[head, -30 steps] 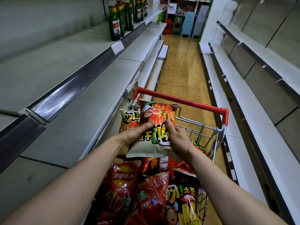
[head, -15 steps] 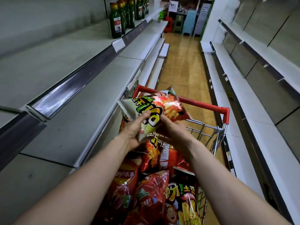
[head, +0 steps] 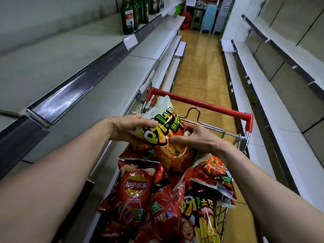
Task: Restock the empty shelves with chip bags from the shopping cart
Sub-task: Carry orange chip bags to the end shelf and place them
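Currently: one orange-and-white crinkly foil chip bag (head: pixel 166 137), being held above the far end of the red-railed wire shopping cart (head: pixel 201 104). Left hand (head: pixel 129 128) is pinching its pale upper edge, thumb on top. Right hand (head: pixel 196 139) is curling round its right side, so each grip is holding the bag. Red foil Lay's bag (head: pixel 135 188) and others are lying heaped beneath. Bare grey metal shelf (head: pixel 87 106) is running along the cart's left edge. Advice: keeping the hold light, swinging left, standing the bag upright near the shelf's back.
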